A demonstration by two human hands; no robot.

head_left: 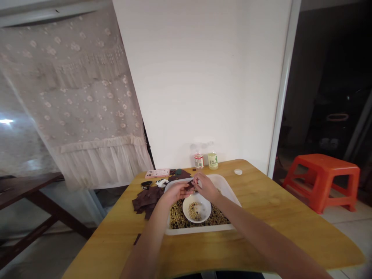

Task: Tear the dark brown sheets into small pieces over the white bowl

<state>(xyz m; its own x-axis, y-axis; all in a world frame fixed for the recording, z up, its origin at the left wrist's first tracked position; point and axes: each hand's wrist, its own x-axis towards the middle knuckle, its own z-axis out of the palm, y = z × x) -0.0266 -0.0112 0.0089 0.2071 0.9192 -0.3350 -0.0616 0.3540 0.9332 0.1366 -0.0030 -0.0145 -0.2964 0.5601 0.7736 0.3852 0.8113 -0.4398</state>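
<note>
Our left hand [176, 192] and right hand [205, 187] pinch a small dark piece [190, 185] in narrow fingers, above the top of the white tray [200, 231]. Beans [180, 217] and a bowl [197, 221] sit below. If our fingers slip, the piece could fall in and get lost.

Wall: plain white wall [200, 77] behind the table, meeting a white door frame [283, 85] on its right.
Curtain: floral lace curtain [72, 97] with a ruffled hem, hanging on the left.
Light: bright glare [6, 121] through the lace; dark doorway [328, 77] on the right.
Furniture: honey-toned wooden table [270, 205], dark wooden table [26, 190], orange plastic stool [321, 182].
Floor: pale tiles [348, 232].
</note>
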